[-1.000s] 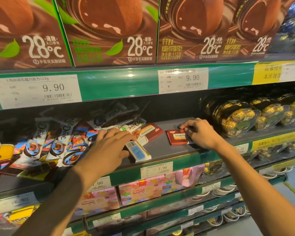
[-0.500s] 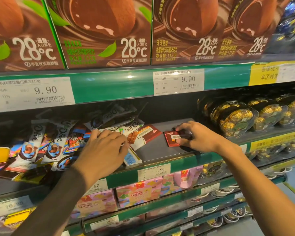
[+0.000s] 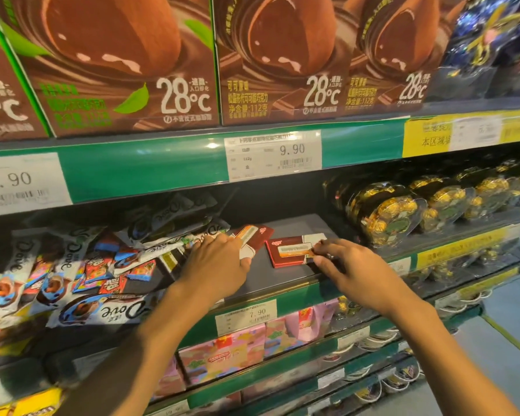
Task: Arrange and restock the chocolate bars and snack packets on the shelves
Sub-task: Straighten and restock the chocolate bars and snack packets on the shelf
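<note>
Head view takes in the grey middle shelf (image 3: 285, 274) with its green price rail, a jumbled heap of white Dove packets (image 3: 57, 265) filling its left part and clear tubs of gold-wrapped chocolates (image 3: 388, 214) standing to the right. Between them lie two flat red-and-brown chocolate bars: the near bar (image 3: 288, 249) sits flat close to the shelf's front edge, a pale label across its face, and the far bar (image 3: 252, 235) lies tilted just to its left, against the packet heap. Half a second ago the near bar was under the right hand's fingers farther back; now it lies more squarely and its whole face shows. The left hand (image 3: 216, 265) reaches in palm down, fingers loosely bent, resting on the far bar's lower end. The right hand (image 3: 351, 271) pinches the near bar's right edge between thumb and fingertips
</note>
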`<action>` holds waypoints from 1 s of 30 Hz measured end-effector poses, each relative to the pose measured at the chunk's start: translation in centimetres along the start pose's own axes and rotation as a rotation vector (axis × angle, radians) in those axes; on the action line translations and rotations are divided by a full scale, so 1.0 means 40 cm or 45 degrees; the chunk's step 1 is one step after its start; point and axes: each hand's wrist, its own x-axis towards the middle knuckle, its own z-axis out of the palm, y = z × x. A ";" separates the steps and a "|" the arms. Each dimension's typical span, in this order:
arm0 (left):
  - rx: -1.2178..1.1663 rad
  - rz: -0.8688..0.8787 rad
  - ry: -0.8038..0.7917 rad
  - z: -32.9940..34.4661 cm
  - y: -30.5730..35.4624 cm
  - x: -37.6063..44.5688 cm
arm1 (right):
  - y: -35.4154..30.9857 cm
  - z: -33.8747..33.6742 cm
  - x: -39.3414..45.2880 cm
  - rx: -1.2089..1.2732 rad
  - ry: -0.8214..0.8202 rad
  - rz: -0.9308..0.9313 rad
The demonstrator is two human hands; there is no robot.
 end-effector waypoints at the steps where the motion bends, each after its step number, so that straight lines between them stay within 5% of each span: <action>1: -0.006 -0.017 -0.019 0.000 0.007 0.003 | 0.002 0.000 -0.001 -0.025 -0.012 0.010; 11: -0.408 -0.030 -0.140 -0.010 0.059 0.008 | -0.013 0.012 0.009 -0.117 -0.034 0.066; 25: -0.181 0.191 -0.201 -0.009 0.047 0.001 | -0.026 0.025 0.107 -0.165 -0.268 0.135; 30: -0.184 0.277 -0.193 0.003 0.092 0.002 | -0.030 0.010 0.121 0.043 -0.242 0.082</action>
